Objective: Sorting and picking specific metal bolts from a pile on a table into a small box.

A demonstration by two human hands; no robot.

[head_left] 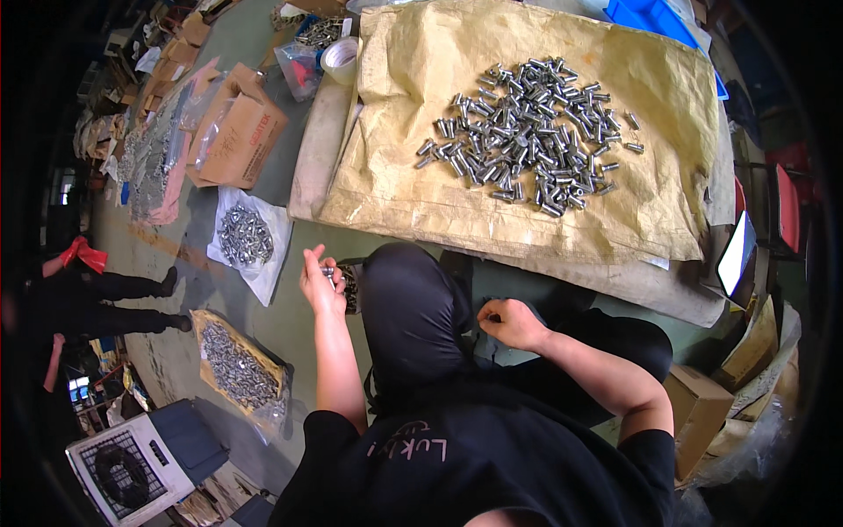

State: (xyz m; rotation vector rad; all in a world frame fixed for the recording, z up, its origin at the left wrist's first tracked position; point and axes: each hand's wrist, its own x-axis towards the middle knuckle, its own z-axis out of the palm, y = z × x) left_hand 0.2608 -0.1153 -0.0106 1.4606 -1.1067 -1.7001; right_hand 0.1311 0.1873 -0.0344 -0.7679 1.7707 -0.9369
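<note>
Left of my raised knee, my left hand [321, 283] is curled palm up around a few small shiny metal fittings [328, 273]. Just beside it, partly hidden by the knee, a container of similar small parts [352, 292] stands low down. To the right of the knee my right hand [512, 325] has its fingers curled together. Whatever they may hold is too dark and small to name. Beyond both hands, a big loose pile of short metal cylinders with wider ends [536, 132] lies on a table covered with tan woven sheeting [413, 198].
On the floor to the left are a white bag of metal parts [247, 235], a larger tray of parts [237, 367] and an open carton [246, 140]. A fan unit [123, 465] stands lower left. Another person [105, 299] is at far left. A cardboard box [698, 408] sits right.
</note>
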